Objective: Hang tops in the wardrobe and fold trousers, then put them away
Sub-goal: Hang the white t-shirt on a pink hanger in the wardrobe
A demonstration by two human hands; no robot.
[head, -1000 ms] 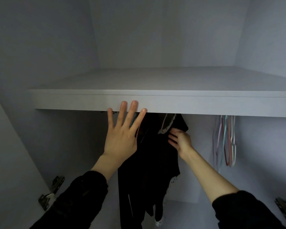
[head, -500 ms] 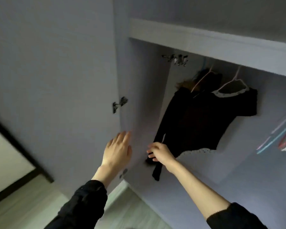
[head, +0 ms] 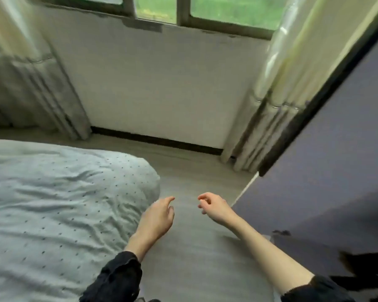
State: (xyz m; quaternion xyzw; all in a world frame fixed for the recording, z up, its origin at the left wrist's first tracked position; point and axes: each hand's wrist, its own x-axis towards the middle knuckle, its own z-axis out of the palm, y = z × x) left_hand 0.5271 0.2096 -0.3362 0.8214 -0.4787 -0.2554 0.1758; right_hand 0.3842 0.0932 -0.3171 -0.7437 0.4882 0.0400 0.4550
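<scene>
Both hands hang over the grey wood-grain floor (head: pixel 183 247), fingers loosely curled and grasping nothing. The left hand (head: pixel 156 216) lies nearer the pale blue dotted quilted bed (head: pixel 52 203); the right hand (head: pixel 214 205) nearer the grey-violet wardrobe door (head: pixel 336 160). No garment shows; 0 trousers can be located.

View swings off the wardrobe to bed (head: pixel 52 203) & window wall. Both hands, left hand (head: pixel 157 216) & right hand (head: pixel 214 207), drop empty over floor; right lets go of black top.
</scene>
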